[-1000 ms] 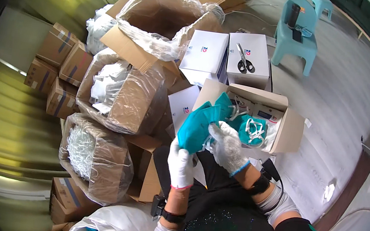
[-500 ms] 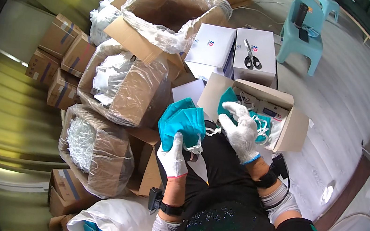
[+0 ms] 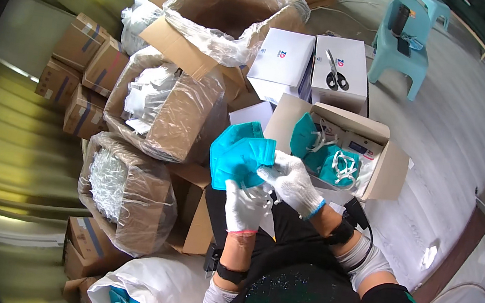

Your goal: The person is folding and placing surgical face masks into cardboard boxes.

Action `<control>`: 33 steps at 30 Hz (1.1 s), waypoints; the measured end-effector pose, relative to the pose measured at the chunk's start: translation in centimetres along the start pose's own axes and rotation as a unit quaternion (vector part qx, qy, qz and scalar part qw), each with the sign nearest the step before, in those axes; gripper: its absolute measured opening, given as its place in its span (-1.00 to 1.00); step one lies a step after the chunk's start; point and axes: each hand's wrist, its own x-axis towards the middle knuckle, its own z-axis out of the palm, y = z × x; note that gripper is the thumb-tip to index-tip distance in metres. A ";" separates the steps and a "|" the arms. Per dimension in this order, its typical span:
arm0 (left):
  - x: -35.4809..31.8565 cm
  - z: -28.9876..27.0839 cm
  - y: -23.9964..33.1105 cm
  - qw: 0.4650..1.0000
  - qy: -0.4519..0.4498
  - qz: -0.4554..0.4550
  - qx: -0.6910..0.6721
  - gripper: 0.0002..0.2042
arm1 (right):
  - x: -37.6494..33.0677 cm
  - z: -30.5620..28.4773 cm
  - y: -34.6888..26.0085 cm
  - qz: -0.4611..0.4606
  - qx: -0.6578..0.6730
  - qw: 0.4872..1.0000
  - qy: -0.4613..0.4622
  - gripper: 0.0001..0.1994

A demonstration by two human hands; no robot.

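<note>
Both my hands wear white knit gloves. My left hand (image 3: 244,206) is closed on the lower edge of several teal face masks (image 3: 240,156), held overlapping in a fanned stack above my lap. At the stack's right side, my right hand (image 3: 295,182) pinches the edge of the masks with thumb and fingers. White straps hang below the stack, partly hidden by the gloves. Just beyond my right hand stands an open carton (image 3: 389,172) containing more teal masks (image 3: 340,165) with white straps and some flat white packets (image 3: 362,148).
Two white boxes (image 3: 280,61) stand beyond the carton; black-handled scissors (image 3: 335,71) lie on the right one. Plastic-lined cardboard boxes (image 3: 187,122) line my left, holding white pieces and straps. A white sack (image 3: 164,286) with teal masks is lower left. A blue stool (image 3: 395,55) stands far right.
My right hand has moved left from over the open carton to the mask stack and now grips its edge. The masks inside the carton show more fully.
</note>
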 end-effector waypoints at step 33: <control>-4.0 1.1 7.1 0.995 -0.071 0.002 -0.069 -0.51 | 10.7 -3.5 0.0 0.025 0.228 0.972 -0.053 -0.79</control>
